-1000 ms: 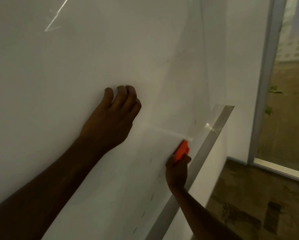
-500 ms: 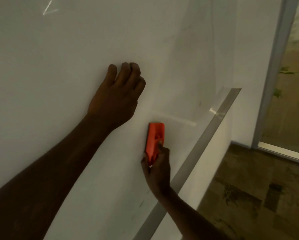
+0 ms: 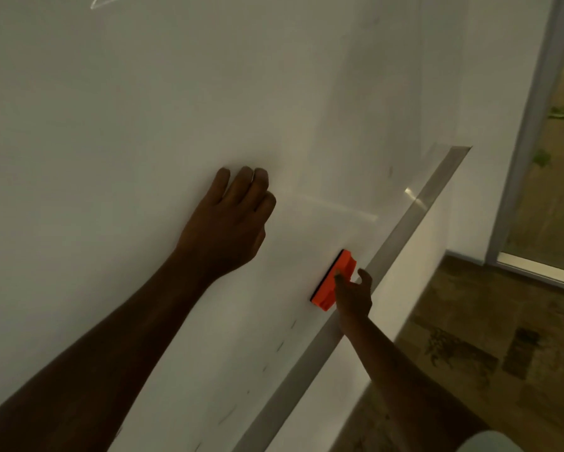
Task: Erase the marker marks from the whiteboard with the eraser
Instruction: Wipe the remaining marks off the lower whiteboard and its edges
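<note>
- Against the board [image 3: 143, 125], the eraser [image 3: 334, 280] lies flat on its dark felt side, close to the metal edge strip [image 3: 404, 230] and tilted to run roughly along it; the orange back faces outward.
- Right hand [image 3: 352, 295]: closed on the eraser from below, thumb on the orange back and fingers around the far side. Judged purpose: a grip at the lower end leaves the felt pressed evenly to the surface while the arm drives the stroke.
- Left hand [image 3: 228, 223]: holds nothing; palm flat on the board, fingers together and slightly curled, up and to the left of the eraser, apart from it. Judged purpose: a brace that steadies the body, and perhaps the board, against the wiping pressure.
- Marks [image 3: 279, 345]: a row of short faint dashes runs down the board below the eraser, following the strip toward the lower edge of the view; a single faint dash sits above the eraser near the strip. Thin pale lines show far above the eraser at the upper left; whether these are ink or reflection cannot be told.
- Judged stage: wiping under way, with the dashes below the eraser not yet cleared; a downward pass along the strip would reach them.
</note>
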